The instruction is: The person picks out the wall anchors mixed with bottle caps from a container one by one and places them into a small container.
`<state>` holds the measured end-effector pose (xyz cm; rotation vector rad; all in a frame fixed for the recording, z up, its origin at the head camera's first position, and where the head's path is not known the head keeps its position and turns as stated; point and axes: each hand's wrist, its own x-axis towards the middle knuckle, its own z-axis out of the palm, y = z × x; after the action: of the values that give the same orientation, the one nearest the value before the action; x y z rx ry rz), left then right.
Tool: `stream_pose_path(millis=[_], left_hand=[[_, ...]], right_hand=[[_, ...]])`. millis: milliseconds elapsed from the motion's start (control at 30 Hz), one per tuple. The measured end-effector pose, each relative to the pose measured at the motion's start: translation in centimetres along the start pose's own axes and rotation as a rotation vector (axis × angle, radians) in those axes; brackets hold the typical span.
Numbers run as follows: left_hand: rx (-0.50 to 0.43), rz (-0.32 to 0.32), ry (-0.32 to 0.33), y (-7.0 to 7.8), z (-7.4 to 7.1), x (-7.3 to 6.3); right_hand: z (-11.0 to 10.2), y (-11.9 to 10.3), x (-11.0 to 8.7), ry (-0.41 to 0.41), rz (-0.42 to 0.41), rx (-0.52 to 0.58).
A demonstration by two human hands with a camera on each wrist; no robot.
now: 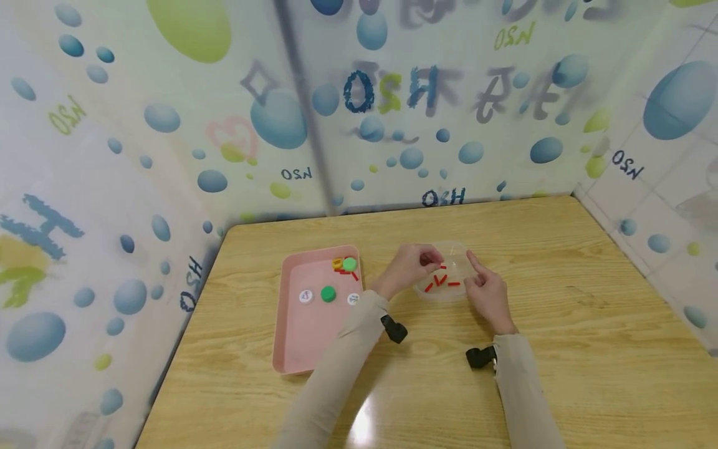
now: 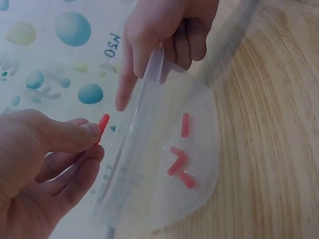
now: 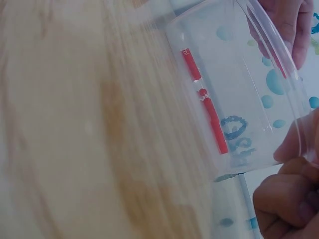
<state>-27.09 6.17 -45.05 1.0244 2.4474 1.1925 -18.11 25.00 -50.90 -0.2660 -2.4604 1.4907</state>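
We've got one red stick [image 2: 103, 124] pinched in our left hand [image 1: 408, 267], fingers nearly closed, above this clear tub [image 2: 203, 139] our right hand [image 1: 490, 296] grips, index finger pretty much straight.

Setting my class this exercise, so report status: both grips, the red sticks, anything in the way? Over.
Left grip pinching one red stick above clear container. Right grip holding that container's edge. Other red sticks inside. Nothing visibly in the way.

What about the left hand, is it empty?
No, the left hand pinches a small red stick, one end of which pokes out into plain sight.
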Motion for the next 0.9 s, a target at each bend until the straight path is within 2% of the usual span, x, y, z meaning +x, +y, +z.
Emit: stream_pose_path(millis=[300, 500, 700, 900], left_hand=[[0.009, 0.029, 0.021, -0.3, -0.1, -0.5], [0.005, -0.005, 0.031, -0.8, -0.9, -0.9], [0.009, -0.052, 0.047, -1.5, -2.3, -1.9], [0.009, -0.066, 0.066, -2.3, -3.4, -2.6]], right_hand=[[0.6, -0.2, 0.0, -0.006, -0.032, -0.002], [0.4, -0.4, 0.0, -0.004, -0.022, -0.002], [0.4, -0.2, -0.1, -0.016, -0.013, -0.007], [0.1, -0.1, -0.1, -0.007, -0.025, -0.021]])
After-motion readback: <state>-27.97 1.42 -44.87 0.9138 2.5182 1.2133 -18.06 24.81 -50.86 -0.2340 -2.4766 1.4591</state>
